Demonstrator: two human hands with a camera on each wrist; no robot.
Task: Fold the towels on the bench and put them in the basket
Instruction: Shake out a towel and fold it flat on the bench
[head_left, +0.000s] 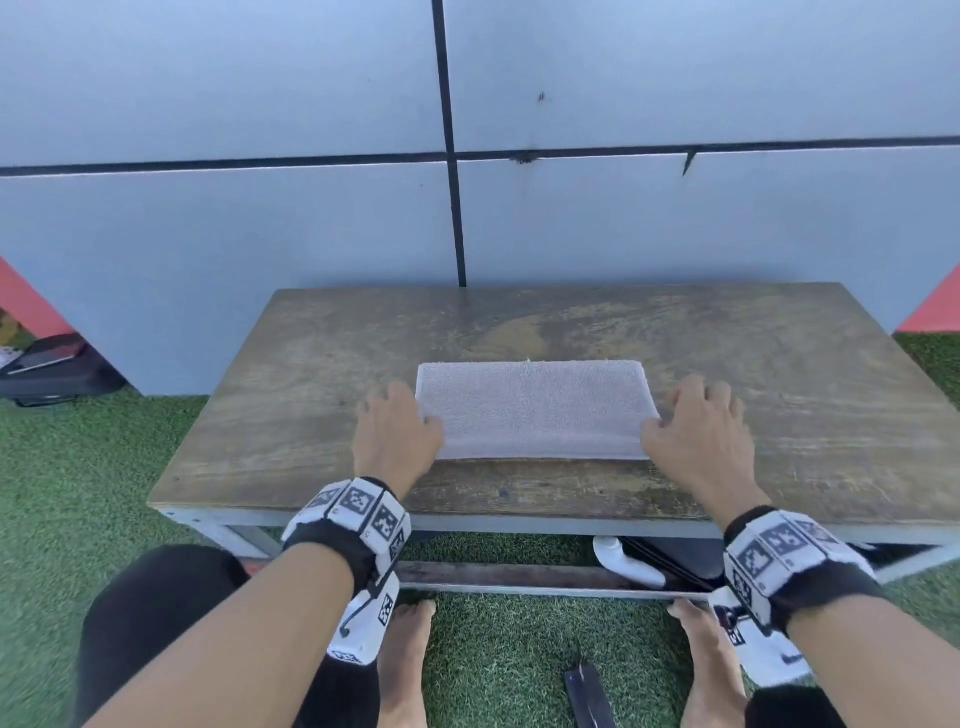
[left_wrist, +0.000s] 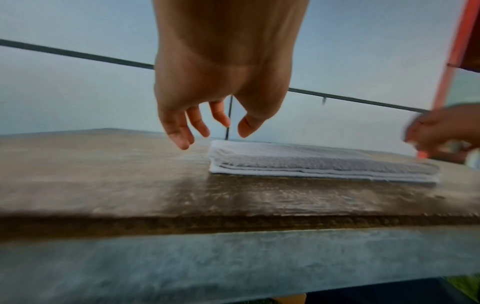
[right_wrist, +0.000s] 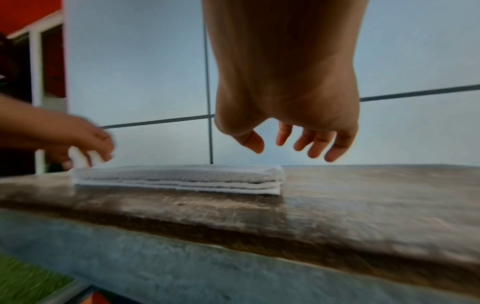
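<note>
A folded pale grey-white towel (head_left: 535, 410) lies flat in several layers on the middle of the wooden bench (head_left: 311, 364). My left hand (head_left: 405, 415) hovers at the towel's left end with loose fingers and holds nothing. At the right end my right hand (head_left: 680, 415) hovers the same way. The left wrist view shows the left hand (left_wrist: 215, 135) just above the bench, beside the towel (left_wrist: 322, 162). The right wrist view shows the right hand (right_wrist: 291, 152) above the towel's (right_wrist: 179, 179) right end. No basket is in view.
The bench stands against a grey panelled wall (head_left: 260, 104) on green artificial turf (head_left: 78, 467). A black bag (head_left: 52, 369) lies on the ground at the far left. White and dark items (head_left: 628, 566) sit under the bench. My bare feet (head_left: 405, 654) stand close to its front rail.
</note>
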